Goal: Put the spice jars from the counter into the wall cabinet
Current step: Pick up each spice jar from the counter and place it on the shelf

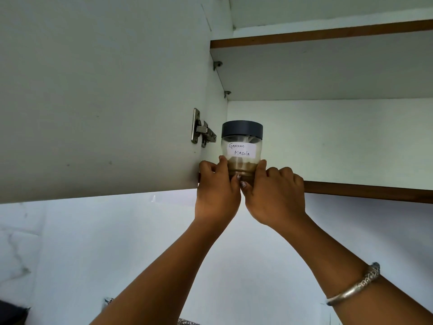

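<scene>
Here, spice jar point(241, 146): a clear jar, upright, at the front left corner of the wall cabinet's bottom shelf, just beside the cabinet's left wall; brown powder fills its lower part.
Lid point(242, 130): dark grey, closing the top of the jar.
Label point(239, 150): a white strip on the jar's front, handwritten "Garam Masala", facing the camera.
Jar base: hidden behind the thumbs, so I cannot tell whether it sits on the shelf or hangs just above it.
Left grip point(216, 191): grasping the jar's lower left side, fingers curled round it, thumb across the front near the bottom.
Right grip point(274, 195): grasping the jar's lower right side, one finger up along the glass, its thumb touching the other thumb at the front.
Bangle point(353, 287): silver, on the right wrist.
Wall cabinet point(328, 137): open, white inside.
Bottom shelf point(365, 190): brown front edge, running right from the hands.
Upper shelf point(328, 34): also brown-edged, well above the jar.
Cabinet door point(93, 102): swung open to the left, its white inner face towards the camera.
Hinge point(201, 131): metal, on the door, just left of the jar.
Shelf pegs point(218, 64): two small metal ones on the left wall under the upper shelf.
Wall point(117, 242): white, below the cabinet, behind the raised forearms.
</scene>
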A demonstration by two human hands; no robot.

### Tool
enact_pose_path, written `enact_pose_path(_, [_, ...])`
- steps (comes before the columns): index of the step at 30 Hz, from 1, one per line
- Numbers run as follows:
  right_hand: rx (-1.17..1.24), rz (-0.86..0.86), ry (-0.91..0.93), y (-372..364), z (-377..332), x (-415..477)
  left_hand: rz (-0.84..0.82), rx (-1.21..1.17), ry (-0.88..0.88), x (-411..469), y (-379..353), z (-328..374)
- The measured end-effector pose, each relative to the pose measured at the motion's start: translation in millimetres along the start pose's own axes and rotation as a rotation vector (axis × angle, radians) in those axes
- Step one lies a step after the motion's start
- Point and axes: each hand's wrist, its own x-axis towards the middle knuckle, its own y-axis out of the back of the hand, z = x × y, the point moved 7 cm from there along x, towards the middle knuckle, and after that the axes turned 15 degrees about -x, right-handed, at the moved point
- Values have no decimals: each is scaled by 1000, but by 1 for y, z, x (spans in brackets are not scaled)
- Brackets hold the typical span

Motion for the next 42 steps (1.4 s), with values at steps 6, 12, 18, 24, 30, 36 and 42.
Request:
enact_pose_path(6, [17,15,27,-2,-4,-5,-130,137,-3,-11,0,1])
enact_pose_path(12, [43,-38,123,-1,-16,-32,-353,231,-36,-42,-1,0])
enact_pose_path(18, [149,-232,203,-6,-29,-84,-485,237,22,-85,18,3])
enact_pose_path(24, [163,-322,291,2,-33,-159,-622,203,99,-162,44,12])
enact_pose_path(30, [231,-560,271,-4,-28,-289,-810,162,270,-285,63,12])
enact_pose_path(36, [229,-798,208,-30,-22,-432,-1029,129,438,-420,80,16])
enact_pose_path(42, [191,-960,272,-49,-20,-534,-1221,154,534,-527,90,10])
